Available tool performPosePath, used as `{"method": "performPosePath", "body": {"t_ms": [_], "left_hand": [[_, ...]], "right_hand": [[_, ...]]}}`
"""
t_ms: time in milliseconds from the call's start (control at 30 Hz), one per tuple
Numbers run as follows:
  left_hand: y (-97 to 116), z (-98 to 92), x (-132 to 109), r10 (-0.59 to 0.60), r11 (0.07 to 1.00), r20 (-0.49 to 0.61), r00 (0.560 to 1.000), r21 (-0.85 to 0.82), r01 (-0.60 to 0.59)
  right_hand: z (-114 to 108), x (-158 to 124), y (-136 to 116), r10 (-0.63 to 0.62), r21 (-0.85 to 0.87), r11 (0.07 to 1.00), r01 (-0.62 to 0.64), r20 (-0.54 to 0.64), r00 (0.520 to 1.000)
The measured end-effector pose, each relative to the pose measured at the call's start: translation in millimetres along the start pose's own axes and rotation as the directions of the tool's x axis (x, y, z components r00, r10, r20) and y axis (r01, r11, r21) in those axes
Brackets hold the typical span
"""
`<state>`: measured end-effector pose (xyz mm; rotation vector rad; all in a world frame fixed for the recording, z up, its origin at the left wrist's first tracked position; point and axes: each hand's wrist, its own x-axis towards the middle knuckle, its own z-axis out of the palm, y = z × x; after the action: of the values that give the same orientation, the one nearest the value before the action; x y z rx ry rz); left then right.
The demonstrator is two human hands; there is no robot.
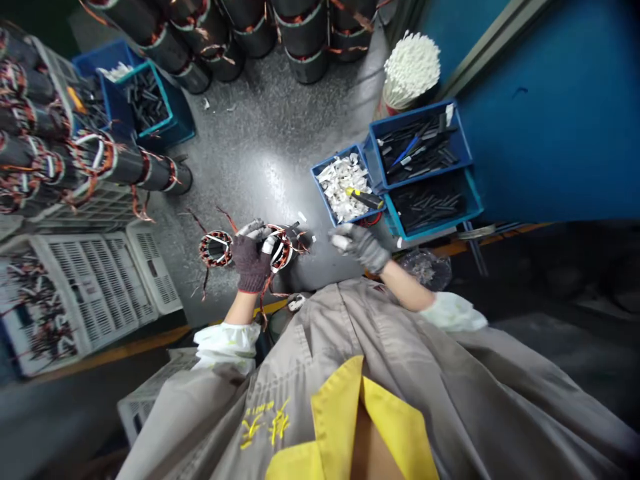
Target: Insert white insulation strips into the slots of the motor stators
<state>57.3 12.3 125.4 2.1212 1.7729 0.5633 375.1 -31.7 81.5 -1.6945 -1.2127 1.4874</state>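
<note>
My left hand, in a dark glove with pale fingertips, lies closed on the left side of a copper-wound stator standing on the grey table. A second wound ring is just left of that hand. My right hand, in a grey glove, is over the table below the small blue bin of white pieces. Its fingers are bent together, and whatever they may hold is too small to make out. Small white bits lie by the stator.
A yellow-and-black tool rests across the white pieces. Bins of black strips and a bundle of white sticks are at the right. Stacked stators line the back and left, near a teal bin and grey crates.
</note>
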Motion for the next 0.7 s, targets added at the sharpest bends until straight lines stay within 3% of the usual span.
{"method": "performPosePath", "body": {"t_ms": [100,200,367,533,700], "left_hand": [[-4.5,-1.9,-8.2,-0.017,1.000,-0.002,1.000,0.019,0.017],[-9.3,1.2,-9.3,0.010,1.000,-0.028,1.000,-0.019,-0.011],[-9.8,5.6,-8.3,-0.015,0.998,-0.021,1.000,-0.060,0.013],[-9.3,6.5,-7.3,-0.020,0.997,-0.009,1.000,-0.069,0.019],[-9.2,6.0,-6.9,-0.015,0.995,-0.004,1.000,-0.097,0.015]], "right_hand": [[59.5,17.0,-2.6,0.021,0.135,0.991,-0.013,-0.060,0.998],[83.1,31.5,7.0,0.092,0.152,0.986,-0.071,-0.135,0.987],[91.4,38.5,25.1,0.096,0.139,0.988,-0.071,-0.179,0.979],[92.4,42.4,28.2,0.021,0.144,0.990,-0.002,-0.132,0.991],[87.3,48.3,32.0,-0.144,0.088,0.985,0.149,-0.053,0.988]]}}
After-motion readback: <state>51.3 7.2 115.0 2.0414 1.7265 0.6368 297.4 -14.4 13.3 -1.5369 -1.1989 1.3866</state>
